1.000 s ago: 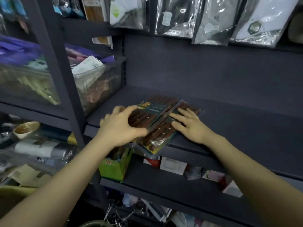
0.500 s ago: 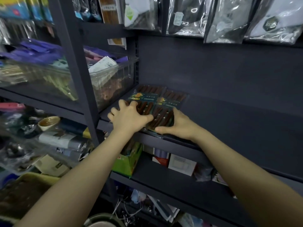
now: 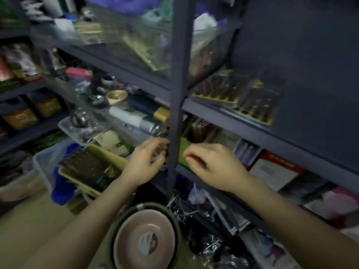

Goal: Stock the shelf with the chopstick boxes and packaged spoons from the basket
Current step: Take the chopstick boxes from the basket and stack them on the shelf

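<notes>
Dark brown chopstick boxes (image 3: 236, 94) lie flat on the grey shelf (image 3: 223, 115) in the upper right of the frame, two packs side by side with their yellow trays toward the shelf lip, and no hand touches them. A second ago both hands were pressing those packs into place; now both have dropped away and hang in mid-frame, either side of the upright post (image 3: 175, 117). Left hand (image 3: 146, 162): fingers loosely curled, holding nothing that shows. Right hand (image 3: 210, 165): fingers loosely curled too, nothing visible in them, though blur hides the fingertips. Judgement: this placement is finished and the hands are on the way back for more stock.

The supply is at centre left: a yellow-green basket (image 3: 110, 154) with more dark chopstick packs (image 3: 88, 167) lying in it, so the job is only part done. Packaged spoons cannot be made out in the blur.

Surroundings, same head view: crowded grey racking on the left with a small bowl (image 3: 116, 96), rolled goods and clear bags; white and red cartons (image 3: 272, 171) on the lower shelf at right; a round green-rimmed basin (image 3: 144, 239) at bottom centre; a pale floor at lower left
</notes>
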